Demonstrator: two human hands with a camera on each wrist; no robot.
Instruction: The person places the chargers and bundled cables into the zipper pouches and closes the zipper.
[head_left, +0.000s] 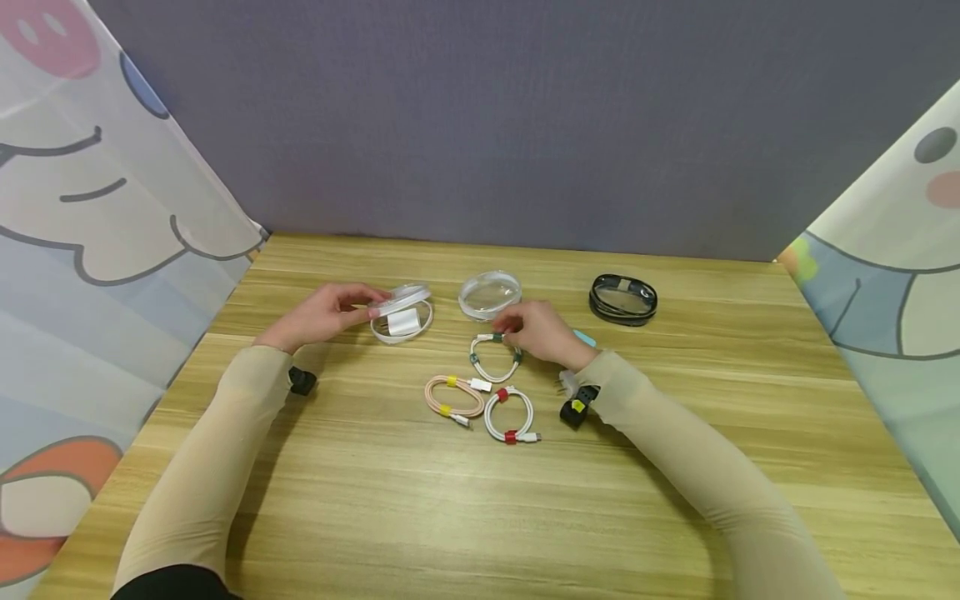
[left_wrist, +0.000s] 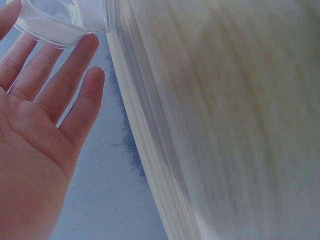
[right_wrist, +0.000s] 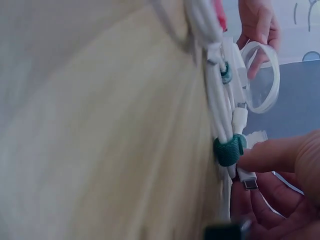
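The right hand (head_left: pixel 542 332), almost closed, pinches the white cable (head_left: pixel 495 381) at the worktop's (head_left: pixel 375 500) middle by a green tie (right_wrist: pixel 227 151), a good spot as it looks light and bendy, while the left hand (head_left: pixel 324 315) pinches a clear lid (head_left: pixel 408 297).

A round, clear plastic lid with a whitish rim (head_left: pixel 407 297) tilts over a matching shallow, clear plastic base (head_left: pixel 397 338); whether their edges touch is unclear. The open base holds a blocky white charger (head_left: pixel 405 322). Nearby, to the lower right, a white cable with dark green straps (head_left: pixel 495 379) forms a neat ring.
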